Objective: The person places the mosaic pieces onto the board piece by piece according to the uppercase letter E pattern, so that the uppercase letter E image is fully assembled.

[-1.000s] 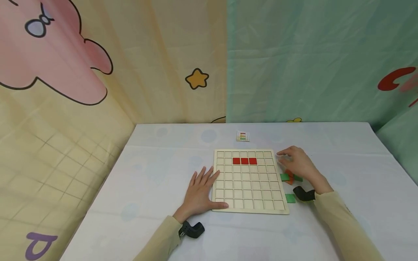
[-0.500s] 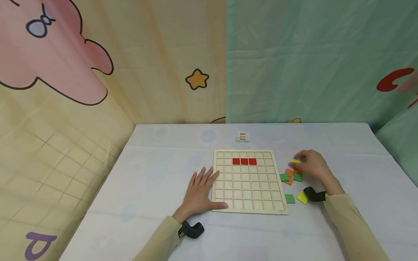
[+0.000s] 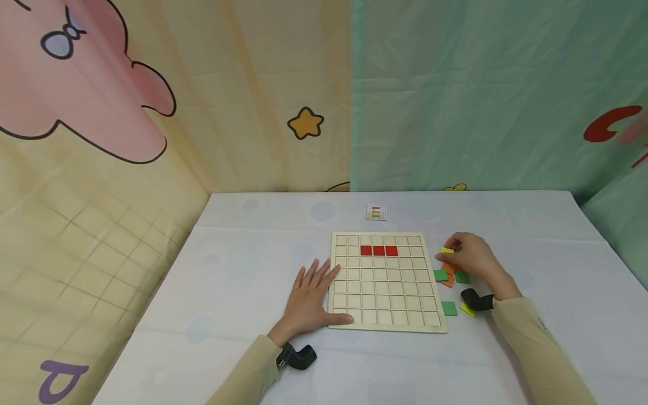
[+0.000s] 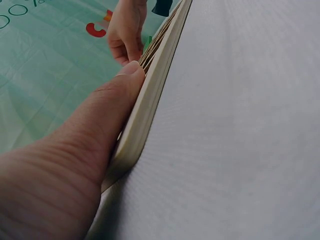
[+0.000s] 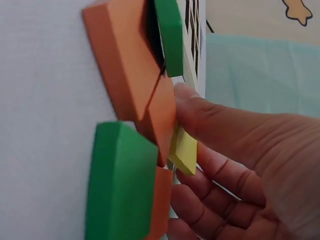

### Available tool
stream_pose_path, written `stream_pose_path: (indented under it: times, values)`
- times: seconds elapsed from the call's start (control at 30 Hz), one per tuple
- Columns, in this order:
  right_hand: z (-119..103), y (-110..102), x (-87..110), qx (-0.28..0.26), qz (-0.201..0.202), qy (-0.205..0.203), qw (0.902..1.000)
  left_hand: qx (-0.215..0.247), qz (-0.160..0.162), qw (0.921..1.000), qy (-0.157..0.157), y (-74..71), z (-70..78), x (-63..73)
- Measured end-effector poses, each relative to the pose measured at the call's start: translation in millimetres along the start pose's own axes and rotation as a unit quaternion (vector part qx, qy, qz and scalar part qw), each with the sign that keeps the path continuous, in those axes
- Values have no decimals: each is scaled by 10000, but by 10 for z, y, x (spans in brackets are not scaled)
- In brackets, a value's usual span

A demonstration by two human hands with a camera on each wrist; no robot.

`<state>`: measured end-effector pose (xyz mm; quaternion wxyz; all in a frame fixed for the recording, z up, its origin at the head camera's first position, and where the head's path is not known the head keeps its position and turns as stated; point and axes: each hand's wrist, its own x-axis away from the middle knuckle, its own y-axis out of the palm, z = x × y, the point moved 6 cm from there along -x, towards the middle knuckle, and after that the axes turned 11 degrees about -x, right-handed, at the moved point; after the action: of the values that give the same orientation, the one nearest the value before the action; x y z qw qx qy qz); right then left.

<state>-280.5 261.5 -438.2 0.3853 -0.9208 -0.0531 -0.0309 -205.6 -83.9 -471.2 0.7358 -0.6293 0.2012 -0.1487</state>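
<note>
My left hand [image 3: 307,304] lies spread over the near left corner of a pale wooden grid board [image 3: 385,288], thumb along its front edge. In the left wrist view the thumb [image 4: 100,112] rests on the board's rim. Three red square tiles [image 3: 379,251] sit in a row in the board's second row of cells. Just right of the board, my right hand [image 3: 473,256] pinches a yellow tile [image 3: 447,250] between thumb and fingers. That yellow tile [image 5: 184,150] also shows in the right wrist view, beside orange tiles [image 5: 125,55] and a green tile [image 5: 122,180].
Orange and green tiles [image 3: 462,277] lie in a small heap at the board's right side. Nearer me are another green tile [image 3: 449,308] and a partly hidden yellow one [image 3: 468,309]. A small printed pattern card [image 3: 376,212] lies beyond the board.
My right hand first moved right, away from the board's edge, to a yellow tile at the heap. It has since come back a little left, carrying that tile. The left hand stays put.
</note>
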Motion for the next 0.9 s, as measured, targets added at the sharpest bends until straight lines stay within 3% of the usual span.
stream_pose_path:
  times: [0.33, 0.6, 0.7, 0.9]
  values:
    - [-28, -37, 60, 94, 287, -393, 9988, 24, 40, 10000, 7, 0, 5, 1]
    - [-268, -24, 153, -92, 695, -1121, 9912, 10, 15, 10000, 19, 13, 2, -3]
    - [-390, 73, 156, -397, 582, -1277, 9893, -44, 38, 10000, 28, 14, 1, -6]
    - [-647, 410, 116, -939, -113, -1656, 9817, -32, 77, 10000, 39, 12, -1, -5]
